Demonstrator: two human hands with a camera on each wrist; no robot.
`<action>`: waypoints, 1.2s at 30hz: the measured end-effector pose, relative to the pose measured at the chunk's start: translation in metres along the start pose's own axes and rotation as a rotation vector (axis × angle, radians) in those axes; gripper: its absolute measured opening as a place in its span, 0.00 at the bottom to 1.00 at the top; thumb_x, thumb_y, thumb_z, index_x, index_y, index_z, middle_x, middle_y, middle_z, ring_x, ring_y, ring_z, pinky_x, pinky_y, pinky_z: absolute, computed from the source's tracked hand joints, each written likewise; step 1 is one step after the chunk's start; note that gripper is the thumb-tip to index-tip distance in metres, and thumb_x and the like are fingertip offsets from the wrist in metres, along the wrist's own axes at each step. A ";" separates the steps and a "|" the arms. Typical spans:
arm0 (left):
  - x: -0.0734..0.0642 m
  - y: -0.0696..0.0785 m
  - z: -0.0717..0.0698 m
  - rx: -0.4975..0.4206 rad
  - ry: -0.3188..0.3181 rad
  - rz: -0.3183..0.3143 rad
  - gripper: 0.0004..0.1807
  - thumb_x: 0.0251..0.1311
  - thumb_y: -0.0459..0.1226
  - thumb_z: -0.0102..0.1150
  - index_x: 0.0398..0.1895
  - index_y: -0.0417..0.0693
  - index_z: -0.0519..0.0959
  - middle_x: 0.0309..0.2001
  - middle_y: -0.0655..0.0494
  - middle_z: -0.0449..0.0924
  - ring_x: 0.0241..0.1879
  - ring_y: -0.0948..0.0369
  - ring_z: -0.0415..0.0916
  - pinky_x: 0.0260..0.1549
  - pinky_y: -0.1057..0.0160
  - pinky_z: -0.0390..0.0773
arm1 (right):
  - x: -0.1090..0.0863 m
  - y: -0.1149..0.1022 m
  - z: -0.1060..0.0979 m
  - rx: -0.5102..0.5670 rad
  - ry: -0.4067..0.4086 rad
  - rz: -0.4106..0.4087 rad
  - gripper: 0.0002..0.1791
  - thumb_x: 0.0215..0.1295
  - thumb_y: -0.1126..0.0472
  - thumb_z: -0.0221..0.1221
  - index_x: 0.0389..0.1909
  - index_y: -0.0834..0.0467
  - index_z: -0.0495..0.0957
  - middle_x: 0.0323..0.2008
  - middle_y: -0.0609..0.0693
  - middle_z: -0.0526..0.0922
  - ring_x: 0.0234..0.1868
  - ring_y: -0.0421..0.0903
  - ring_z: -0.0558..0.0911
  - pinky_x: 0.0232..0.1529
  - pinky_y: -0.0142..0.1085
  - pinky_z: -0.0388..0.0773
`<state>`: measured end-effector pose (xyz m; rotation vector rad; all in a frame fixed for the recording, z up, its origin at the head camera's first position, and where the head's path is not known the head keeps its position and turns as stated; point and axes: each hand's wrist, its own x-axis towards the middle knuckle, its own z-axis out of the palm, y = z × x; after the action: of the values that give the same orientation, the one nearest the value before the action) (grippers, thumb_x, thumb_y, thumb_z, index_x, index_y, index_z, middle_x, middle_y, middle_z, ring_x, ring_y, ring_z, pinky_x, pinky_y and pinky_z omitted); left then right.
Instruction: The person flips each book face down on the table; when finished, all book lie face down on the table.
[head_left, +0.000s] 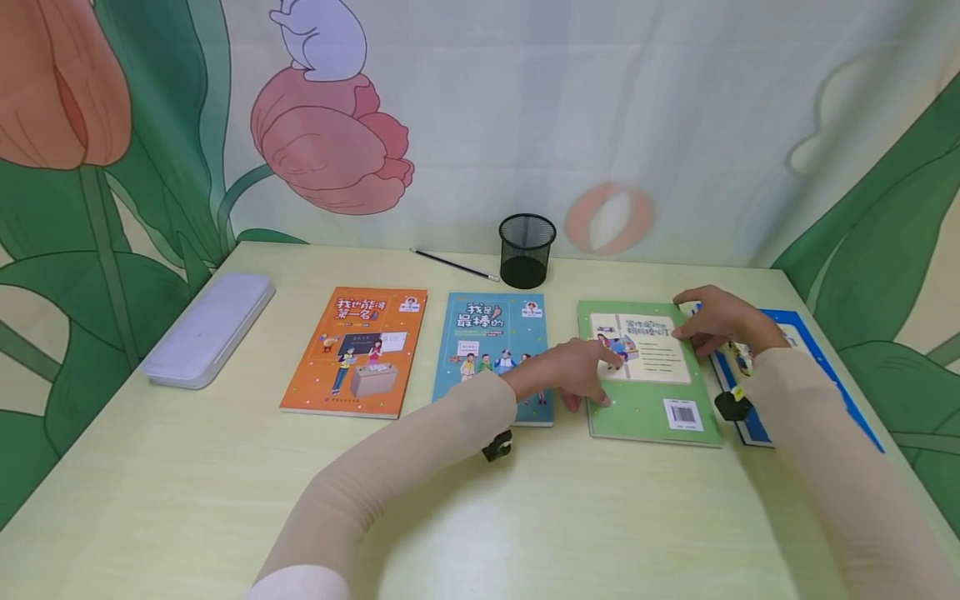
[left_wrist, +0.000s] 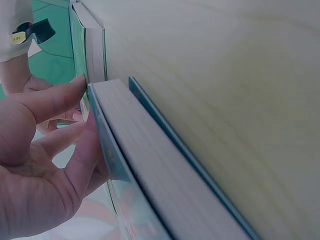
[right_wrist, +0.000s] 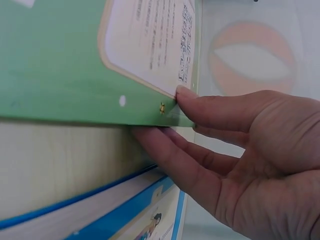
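Green book [head_left: 648,412]: on the surface [head_left: 570,525], towards four o'clock in the head view.
Right hand [head_left: 731,319]: pinches its one-o'clock corner, thumb above.
Left hand [head_left: 564,367]: fingers extended at its nine-o'clock edge; any grip unclear.
Handling: best kept level, both edges supported.
Blue book [head_left: 804,328]: three o'clock, part-hidden by a sleeve [head_left: 825,467].

Laid in a row on table [head_left: 435,525], left to right: pale case [head_left: 210,329], orange book [head_left: 356,354], teal book [head_left: 491,346], green book [head_left: 652,392], blue book [head_left: 804,332] partly hidden by sleeve [head_left: 817,442]. Has left grip [head_left: 564,371] at green book's left side, forefinger [head_left: 606,353] extended over cover; has right grip [head_left: 726,321] at upper right corner. Seen behind: black mesh cup [head_left: 527,250], upright, dark pencil [head_left: 456,264] lying just left, floral curtain [head_left: 465,100] beyond.
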<state>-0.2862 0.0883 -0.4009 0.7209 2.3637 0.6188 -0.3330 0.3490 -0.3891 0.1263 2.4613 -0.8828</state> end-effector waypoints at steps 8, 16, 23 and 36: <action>0.002 -0.001 0.001 -0.008 -0.008 0.003 0.37 0.59 0.38 0.71 0.72 0.61 0.69 0.70 0.43 0.70 0.17 0.61 0.81 0.20 0.66 0.83 | 0.000 -0.004 0.000 -0.017 -0.003 0.044 0.45 0.70 0.64 0.60 0.77 0.69 0.43 0.41 0.65 0.83 0.34 0.50 0.85 0.37 0.44 0.86; 0.003 -0.001 0.000 -0.010 -0.010 -0.014 0.36 0.59 0.39 0.71 0.72 0.61 0.70 0.64 0.43 0.76 0.18 0.60 0.82 0.21 0.66 0.83 | -0.001 -0.009 0.001 -0.048 -0.004 0.061 0.43 0.69 0.67 0.59 0.76 0.72 0.44 0.44 0.69 0.82 0.34 0.50 0.86 0.37 0.43 0.87; 0.004 -0.001 -0.002 -0.005 0.012 -0.022 0.36 0.59 0.38 0.71 0.71 0.62 0.70 0.68 0.44 0.72 0.18 0.61 0.83 0.21 0.67 0.83 | 0.000 -0.011 0.002 -0.055 -0.002 0.058 0.42 0.69 0.67 0.59 0.75 0.73 0.44 0.44 0.69 0.82 0.35 0.51 0.86 0.36 0.44 0.87; 0.005 -0.005 -0.005 -0.034 0.022 -0.005 0.36 0.60 0.38 0.70 0.72 0.59 0.70 0.66 0.42 0.74 0.18 0.60 0.82 0.22 0.66 0.83 | -0.003 -0.013 -0.002 -0.026 0.002 0.051 0.42 0.69 0.67 0.59 0.75 0.74 0.45 0.43 0.68 0.81 0.33 0.50 0.86 0.36 0.44 0.87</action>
<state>-0.2944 0.0864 -0.4018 0.6966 2.3687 0.6662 -0.3348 0.3404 -0.3791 0.1805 2.4596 -0.8295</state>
